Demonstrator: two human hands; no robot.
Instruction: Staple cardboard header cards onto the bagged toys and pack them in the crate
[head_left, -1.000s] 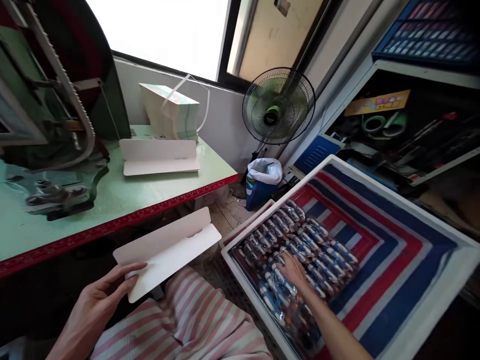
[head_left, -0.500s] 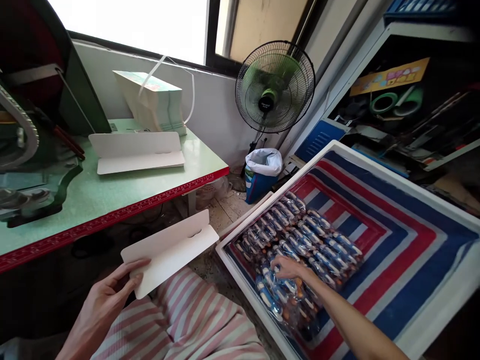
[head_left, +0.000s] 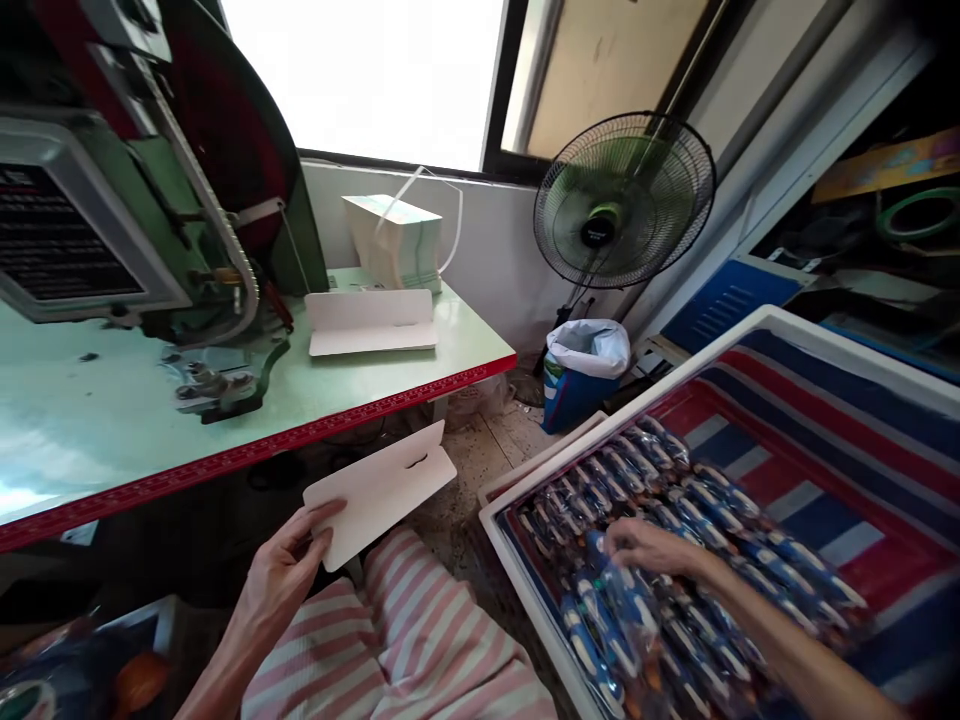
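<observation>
My left hand [head_left: 289,560] pinches the near-left edge of a creased white card [head_left: 386,495] between thumb and fingers. The card is folded lengthwise and has a small slot near its crease. Over on the right, my right hand [head_left: 649,548] has its fingers closed on a blue plastic-wrapped packet [head_left: 626,595], whose contents I cannot make out. That packet is tilted above rows of similar packets [head_left: 716,505] in a white-rimmed tray [head_left: 517,610]. A second folded white card [head_left: 371,335] lies on the green table.
The green table [head_left: 465,335] has a red front edge and carries a green machine [head_left: 195,210]. Behind the second card stands a strapped stack of cards [head_left: 397,240]. A fan [head_left: 622,200] and a lined bag [head_left: 585,375] stand by the wall. Striped cloth [head_left: 795,450] lines the tray.
The view has swung left, showing more of the machine. My right hand has closed on a blue packet and tilts it up from the others. My left hand keeps the card.
</observation>
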